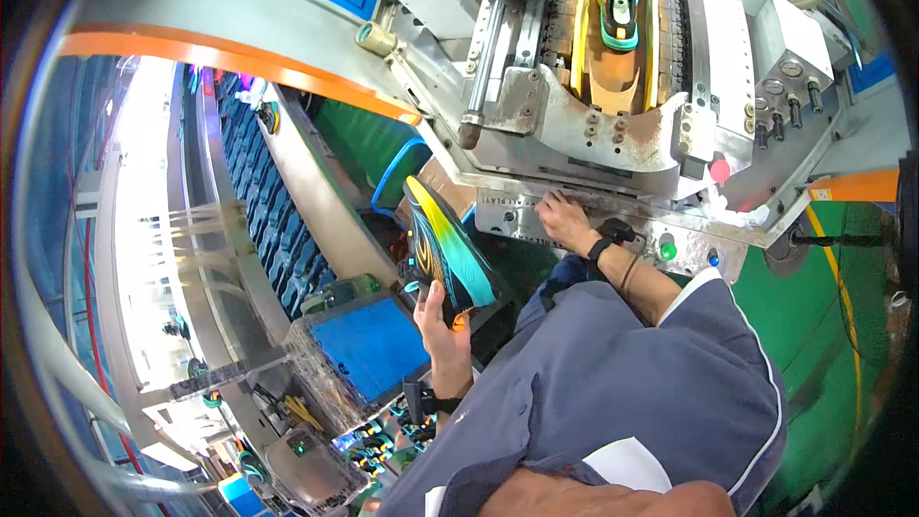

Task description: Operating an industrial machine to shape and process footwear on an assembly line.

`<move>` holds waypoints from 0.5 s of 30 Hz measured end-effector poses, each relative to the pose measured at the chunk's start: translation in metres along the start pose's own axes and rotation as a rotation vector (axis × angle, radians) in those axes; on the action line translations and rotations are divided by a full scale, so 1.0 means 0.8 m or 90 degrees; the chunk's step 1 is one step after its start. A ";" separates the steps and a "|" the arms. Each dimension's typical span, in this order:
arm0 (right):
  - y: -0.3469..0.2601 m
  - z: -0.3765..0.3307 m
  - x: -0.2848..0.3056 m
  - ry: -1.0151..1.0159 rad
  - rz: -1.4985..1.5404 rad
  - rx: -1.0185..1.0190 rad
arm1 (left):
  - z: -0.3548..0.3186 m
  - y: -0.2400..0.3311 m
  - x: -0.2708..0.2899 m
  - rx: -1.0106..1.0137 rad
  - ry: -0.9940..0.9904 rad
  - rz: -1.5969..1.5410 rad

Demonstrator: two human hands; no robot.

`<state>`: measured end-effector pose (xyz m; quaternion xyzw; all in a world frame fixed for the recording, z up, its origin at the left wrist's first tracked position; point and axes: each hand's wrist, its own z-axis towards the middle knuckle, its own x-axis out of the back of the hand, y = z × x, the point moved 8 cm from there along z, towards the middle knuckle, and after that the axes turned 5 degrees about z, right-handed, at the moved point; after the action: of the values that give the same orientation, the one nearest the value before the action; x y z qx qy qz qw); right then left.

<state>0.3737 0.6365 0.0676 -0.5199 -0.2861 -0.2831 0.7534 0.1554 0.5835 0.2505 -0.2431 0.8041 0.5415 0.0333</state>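
My left hand [443,340] is closed round the heel end of a sneaker [448,254], which is black, yellow and teal. The sneaker is tilted, its toe pointing up and away from me. My right hand [565,220] rests at the metal control panel [622,230] on the front of a machine, its fingers loosely bent against the panel's upper edge. No held thing shows in that hand. Farther off, a black and teal shoe [619,10] sits upright in the machine's bed between yellow side pads [580,33].
A green button [667,251], a blue button [713,257] and a red knob [720,170] are on the machine's front. On the left runs a conveyor [258,191] beside a blue-topped surface [371,349]. Gauges [791,67] sit at the right. Several shoe parts [383,445] lie low on the left.
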 end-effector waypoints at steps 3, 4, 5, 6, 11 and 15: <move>0.006 0.004 0.003 0.007 0.016 -0.025 | 0.000 0.000 0.006 -0.001 -0.001 -0.005; -0.012 0.016 0.040 0.063 0.086 -0.024 | 0.000 -0.001 0.010 0.000 0.013 0.002; -0.029 0.029 0.080 0.118 0.155 -0.024 | 0.003 -0.001 0.009 0.000 0.012 -0.007; -0.048 0.050 0.132 0.149 0.221 -0.005 | 0.003 -0.003 0.014 -0.002 0.030 -0.007; -0.043 0.183 0.488 0.638 -0.061 0.087 | -0.003 -0.009 0.016 -0.002 0.040 -0.006; -0.020 0.322 0.666 0.609 0.229 0.037 | 0.006 -0.021 0.012 0.008 0.031 -0.009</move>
<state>0.6870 0.8063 0.5406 -0.3520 0.1768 -0.3474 0.8510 0.1531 0.5796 0.2311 -0.2615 0.8066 0.5298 0.0189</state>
